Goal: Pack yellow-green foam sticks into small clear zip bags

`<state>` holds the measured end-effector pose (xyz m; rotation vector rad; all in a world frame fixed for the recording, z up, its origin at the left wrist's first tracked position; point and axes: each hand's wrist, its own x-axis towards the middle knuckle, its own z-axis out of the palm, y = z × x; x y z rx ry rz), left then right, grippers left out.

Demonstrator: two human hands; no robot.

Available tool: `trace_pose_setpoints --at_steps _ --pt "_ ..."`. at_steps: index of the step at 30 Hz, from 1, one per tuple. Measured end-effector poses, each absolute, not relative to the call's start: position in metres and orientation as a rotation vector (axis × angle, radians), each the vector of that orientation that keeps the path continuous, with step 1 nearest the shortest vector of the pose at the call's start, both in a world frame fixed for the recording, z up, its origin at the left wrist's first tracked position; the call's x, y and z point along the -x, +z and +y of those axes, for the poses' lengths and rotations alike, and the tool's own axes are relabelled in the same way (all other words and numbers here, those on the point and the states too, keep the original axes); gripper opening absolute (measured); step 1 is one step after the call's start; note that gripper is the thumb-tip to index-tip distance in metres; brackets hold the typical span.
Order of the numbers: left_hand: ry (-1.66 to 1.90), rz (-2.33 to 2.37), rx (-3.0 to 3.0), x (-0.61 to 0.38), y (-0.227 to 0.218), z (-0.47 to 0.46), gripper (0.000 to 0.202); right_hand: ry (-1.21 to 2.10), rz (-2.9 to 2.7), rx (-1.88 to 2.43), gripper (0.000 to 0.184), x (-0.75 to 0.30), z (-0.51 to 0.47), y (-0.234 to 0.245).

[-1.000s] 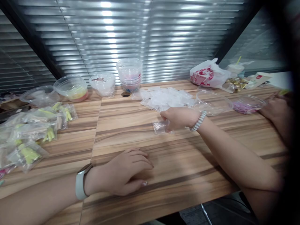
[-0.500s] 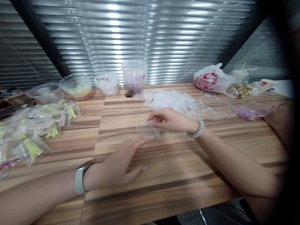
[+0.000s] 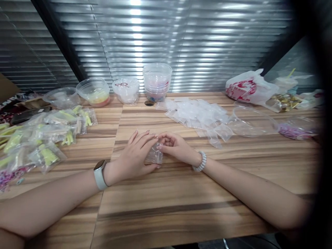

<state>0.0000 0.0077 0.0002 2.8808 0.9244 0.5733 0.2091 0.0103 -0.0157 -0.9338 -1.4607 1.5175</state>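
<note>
Near the middle of a striped wooden tabletop point(image 3: 181, 204), both hands close together, a small clear zip bag point(image 3: 155, 154) held between them. Left hand point(image 3: 132, 155) with fingers stretched over the bag's left side and thumb along its lower edge; right hand point(image 3: 176, 147) curled, its fingertips point(image 3: 158, 147) against the bag's upper right corner. On the left wrist, a white smartwatch point(image 3: 99, 174); on the right, a coiled bracelet point(image 3: 200, 161). Just beyond the hands, a loose heap of empty clear zip bags point(image 3: 197, 116). Farther left, filled bags of yellow-green pieces point(image 3: 46, 141). Toward the far edge, a stack of clear plastic tubs point(image 3: 157, 81) just beside a round cable hole point(image 3: 149, 103), and farther left a tub with yellow and pink layers point(image 3: 93, 91). To the right, a clear plastic bowl point(image 3: 252, 121), a bag of purple bits point(image 3: 297, 132) and a white carrier bag with red print point(image 3: 249, 87), all before silvery window blinds point(image 3: 155, 41).
</note>
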Motion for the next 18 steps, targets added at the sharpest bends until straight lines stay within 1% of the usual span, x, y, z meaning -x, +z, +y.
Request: trace_pose_setpoints --at_steps 3,8,11,18 --pt "0.580 0.924 -2.874 -0.0003 -0.0024 0.0083 0.075 1.504 -1.476 0.920 0.037 -0.2096 0.0108 -0.0169" --pt "0.550 0.944 -2.862 -0.0011 0.0000 0.0075 0.069 1.495 -1.470 0.940 0.045 -0.2103 0.0088 -0.0189" --pt "0.537 0.948 -2.841 -0.0010 0.0015 0.0072 0.068 1.510 -1.473 0.926 0.046 -0.2112 0.0070 -0.0177" --pt "0.717 0.974 -2.730 0.0026 -0.0048 0.0127 0.059 1.610 -1.434 0.842 0.045 -0.2167 0.0085 -0.0153"
